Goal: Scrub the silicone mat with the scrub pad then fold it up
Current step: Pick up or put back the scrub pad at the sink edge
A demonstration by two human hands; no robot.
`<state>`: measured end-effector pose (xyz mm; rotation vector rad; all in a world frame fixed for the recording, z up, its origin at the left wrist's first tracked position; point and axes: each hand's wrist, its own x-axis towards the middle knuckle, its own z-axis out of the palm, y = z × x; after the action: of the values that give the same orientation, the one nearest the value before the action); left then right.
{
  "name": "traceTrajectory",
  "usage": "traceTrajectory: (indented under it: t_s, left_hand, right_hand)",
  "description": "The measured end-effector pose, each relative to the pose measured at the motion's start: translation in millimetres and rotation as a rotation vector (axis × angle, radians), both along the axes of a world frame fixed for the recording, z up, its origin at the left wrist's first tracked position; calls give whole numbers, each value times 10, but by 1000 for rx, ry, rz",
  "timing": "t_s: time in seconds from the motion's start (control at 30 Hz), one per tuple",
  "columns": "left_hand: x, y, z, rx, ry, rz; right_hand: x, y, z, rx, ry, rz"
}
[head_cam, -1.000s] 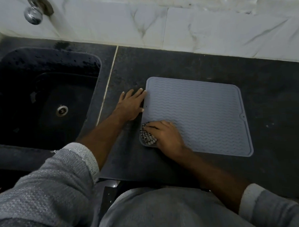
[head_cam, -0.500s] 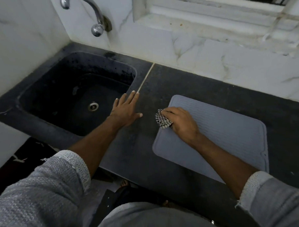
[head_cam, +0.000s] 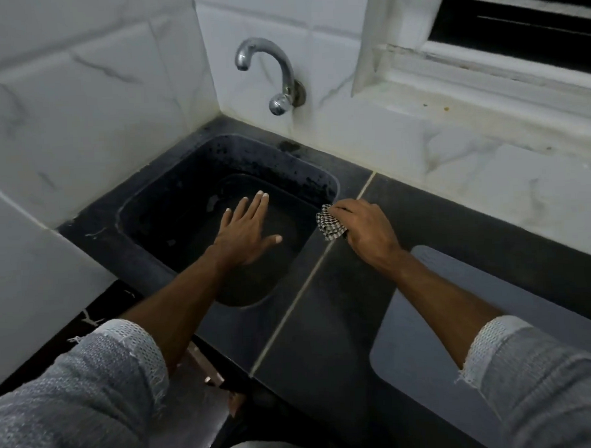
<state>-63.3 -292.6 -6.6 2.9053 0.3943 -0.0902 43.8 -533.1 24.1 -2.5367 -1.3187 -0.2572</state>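
Observation:
The grey silicone mat (head_cam: 424, 347) lies flat on the dark countertop at the lower right, partly hidden under my right forearm and sleeve. My right hand (head_cam: 365, 231) is off the mat, at the seam between counter and sink, gripping the black-and-white checked scrub pad (head_cam: 329, 225), which sticks out to the left of my fingers. My left hand (head_cam: 245, 234) hovers over the sink basin, palm down, fingers spread, holding nothing.
A black sink (head_cam: 171, 209) fills the corner at the left, with a chrome tap (head_cam: 274, 75) on the tiled wall above it. White marble tiles line the back wall. A window sill (head_cam: 484, 90) runs along the upper right.
Both hands moved left. My right hand lifted the scrub pad off the mat to the sink's edge. My left hand left the counter and is over the basin. The view turned toward the sink.

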Motion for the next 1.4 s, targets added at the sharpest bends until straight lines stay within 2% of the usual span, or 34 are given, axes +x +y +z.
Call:
traceTrajectory:
  t_s: [0.33,0.6,0.77,1.13,1.4]
  left_hand:
    - [263,1731,258,56,21,48]
    - [532,2714,253,86,-31,9]
    - [743,3063,126,85,-49,11]
    - [1338,3467,-254,46,-106,-24]
    - [1665,3559,-446,3,-116,-32]
  right_hand:
    - [586,1825,74,-1,18,19]
    - [1052,3045,126,-59,-28,10]
    - [1390,3592,62,-95,-89,-60]
    - [2290,4603,-373,-215,-32,-137]
    - [2819,5229,-647,-171,-69,-144]
